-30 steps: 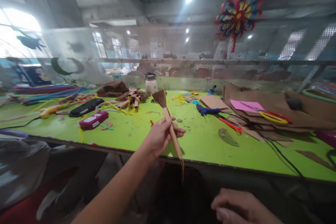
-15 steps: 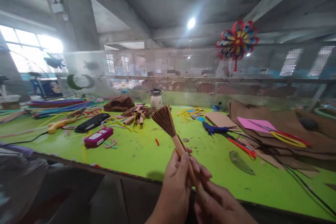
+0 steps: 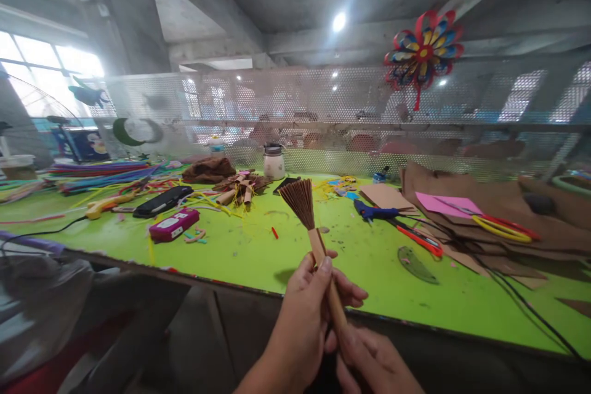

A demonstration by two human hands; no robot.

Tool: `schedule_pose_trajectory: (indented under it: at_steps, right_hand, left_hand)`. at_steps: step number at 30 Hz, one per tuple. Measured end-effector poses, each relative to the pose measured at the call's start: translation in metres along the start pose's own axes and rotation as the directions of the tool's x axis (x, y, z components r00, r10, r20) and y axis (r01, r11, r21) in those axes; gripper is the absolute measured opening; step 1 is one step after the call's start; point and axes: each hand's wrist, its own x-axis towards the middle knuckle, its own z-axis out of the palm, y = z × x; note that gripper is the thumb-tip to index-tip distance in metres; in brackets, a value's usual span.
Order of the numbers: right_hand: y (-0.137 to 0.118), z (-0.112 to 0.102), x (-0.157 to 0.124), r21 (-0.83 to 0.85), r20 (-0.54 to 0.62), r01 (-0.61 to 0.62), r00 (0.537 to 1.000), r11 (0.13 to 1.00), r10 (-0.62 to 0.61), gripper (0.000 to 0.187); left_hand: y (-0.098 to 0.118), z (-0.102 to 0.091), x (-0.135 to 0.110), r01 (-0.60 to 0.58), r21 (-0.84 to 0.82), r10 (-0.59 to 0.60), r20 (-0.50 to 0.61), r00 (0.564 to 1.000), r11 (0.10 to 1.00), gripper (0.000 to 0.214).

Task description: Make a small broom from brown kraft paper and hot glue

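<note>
A small handmade paper broom [image 3: 300, 204], with a fanned, pleated dark brown head and a light tan handle, is held up tilted over the table's front edge. My left hand [image 3: 305, 298] is closed around the upper handle, thumb in front and fingertips showing behind it. Lower down, my right hand [image 3: 376, 360] grips the handle's bottom end, and some of its fingers are hidden. The broom's head points up and away from me, above the green tabletop [image 3: 249, 258].
Right of the broom lie a blue glue gun [image 3: 376, 211], an orange-red cutter [image 3: 420, 240], brown paper sheets [image 3: 498, 215] and scissors [image 3: 505, 228]. On the left are a purple box [image 3: 174, 225], a black case [image 3: 162, 201] and a yellow glue gun [image 3: 108, 203]. A bottle [image 3: 274, 161] stands behind.
The broom has turned more upright, its head shifting right. My right hand has moved slightly down and left along with the handle. The camera view has tilted a little downward.
</note>
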Motion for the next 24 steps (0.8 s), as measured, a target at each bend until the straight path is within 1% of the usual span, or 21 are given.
schedule_pose_trajectory:
  at_steps: [3,5,8,11,13,16,18,20,22,24]
  right_hand:
    - [-0.001,-0.001,-0.003,0.024,0.026,0.011,1.000,1.000,-0.012,0.059]
    - [-0.001,-0.002,-0.004,0.048,0.031,0.012,0.999,0.999,-0.013,0.059]
    - [0.001,-0.001,-0.003,0.078,0.028,0.000,1.000,0.997,-0.003,0.060]
    - [0.006,0.002,-0.001,0.059,0.022,-0.001,1.000,0.998,0.000,0.061]
    - [0.009,0.003,-0.001,0.016,0.017,-0.006,1.000,1.000,0.006,0.061]
    - [0.008,0.003,-0.004,-0.048,0.047,-0.044,0.998,0.998,0.046,0.064]
    - [0.004,0.000,-0.010,-0.062,0.082,-0.071,0.994,0.996,0.076,0.065]
    - [-0.004,-0.005,-0.019,-0.072,0.088,-0.094,0.991,0.993,0.100,0.064]
    - [-0.013,-0.012,-0.028,-0.104,0.063,-0.113,0.991,0.988,0.119,0.058]
    - [-0.020,-0.019,-0.035,-0.190,0.052,-0.103,0.992,0.976,0.115,0.050]
  left_hand:
    - [0.001,0.000,-0.003,0.019,-0.072,-0.017,0.027,0.999,0.997,0.022]
    - [0.000,0.001,-0.004,0.014,-0.129,-0.009,0.040,0.999,0.992,0.020]
    - [-0.003,0.004,-0.003,-0.008,-0.162,0.012,0.027,1.000,0.987,0.015]
    - [-0.005,0.007,-0.003,-0.006,-0.142,0.003,-0.022,1.000,0.990,0.013]
    - [-0.006,0.007,-0.001,0.013,-0.125,-0.019,-0.046,0.999,0.992,0.014]
    - [-0.004,0.004,0.003,0.025,-0.081,-0.030,-0.064,0.997,0.996,0.013]
    - [0.001,0.000,0.006,0.022,-0.030,-0.024,-0.076,0.997,0.999,0.012]
    - [0.007,-0.004,0.011,0.025,0.021,-0.023,-0.079,0.997,0.999,0.010]
    - [0.014,-0.007,0.015,0.026,0.051,-0.022,-0.072,0.997,0.998,0.008]
    - [0.019,-0.009,0.018,0.020,0.056,-0.017,-0.065,0.998,0.998,0.007]
